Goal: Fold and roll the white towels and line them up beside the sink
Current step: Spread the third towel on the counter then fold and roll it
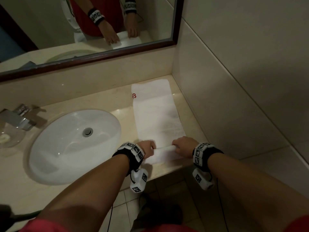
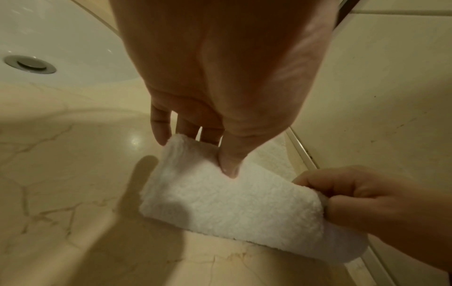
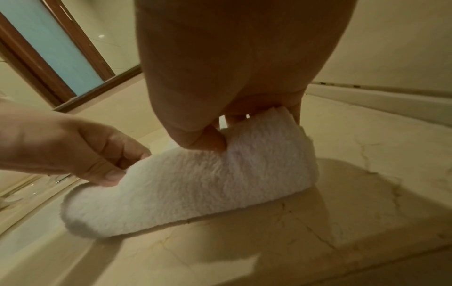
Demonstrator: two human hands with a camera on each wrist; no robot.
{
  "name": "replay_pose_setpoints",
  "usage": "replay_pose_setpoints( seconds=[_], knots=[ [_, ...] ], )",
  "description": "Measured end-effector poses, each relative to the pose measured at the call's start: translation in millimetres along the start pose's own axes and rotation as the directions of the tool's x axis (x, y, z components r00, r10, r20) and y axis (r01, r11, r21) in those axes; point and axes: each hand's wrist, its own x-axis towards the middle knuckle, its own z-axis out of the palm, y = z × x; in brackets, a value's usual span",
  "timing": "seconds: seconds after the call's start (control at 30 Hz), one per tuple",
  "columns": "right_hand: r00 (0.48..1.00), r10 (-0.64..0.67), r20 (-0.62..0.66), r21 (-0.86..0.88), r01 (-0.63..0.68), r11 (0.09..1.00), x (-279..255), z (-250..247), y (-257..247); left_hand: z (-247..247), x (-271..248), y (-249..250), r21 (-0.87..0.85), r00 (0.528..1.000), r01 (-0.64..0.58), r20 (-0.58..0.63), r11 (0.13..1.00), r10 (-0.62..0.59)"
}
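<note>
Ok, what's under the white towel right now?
The long folded white terry towel lies flat on the beige marble counter beside the sink. Nothing else shows beneath; whatever it covers is hidden.

Both bare forearms reaching in from the lower edge of the head view toward frame centre, black wrist bands with white marker blocks strapped on. Left hand (image 1: 147, 147) just left of centre, knuckles up, fingers (image 2: 160, 133) curled over, thumb pressing down, pinching the rolled end of the white terry towel (image 2: 232, 205). Right hand (image 1: 183, 146) close beside it, fingers (image 3: 234, 118) curled, thumb tucked, pinching the same roll.
</note>
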Motion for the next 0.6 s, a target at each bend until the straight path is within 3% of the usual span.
replay_pose_setpoints(
  seconds=[0.13,0.43,0.6],
  knots=[
    [0.999,0.049,-0.023,0.011,-0.048,0.999,5,2,2,-1,5,-4,0.017,0.999,-0.011,-0.036,1.000,0.012],
    [0.995,-0.027,-0.091,-0.057,0.022,0.998,16,5,6,-3,10,-8,0.112,0.997,0.004,-0.078,0.994,0.005],
    [0.988,-0.048,-0.144,-0.053,0.041,0.998,14,7,4,-6,2,-6,0.165,0.987,0.045,-0.161,0.985,-0.018]
  ],
)
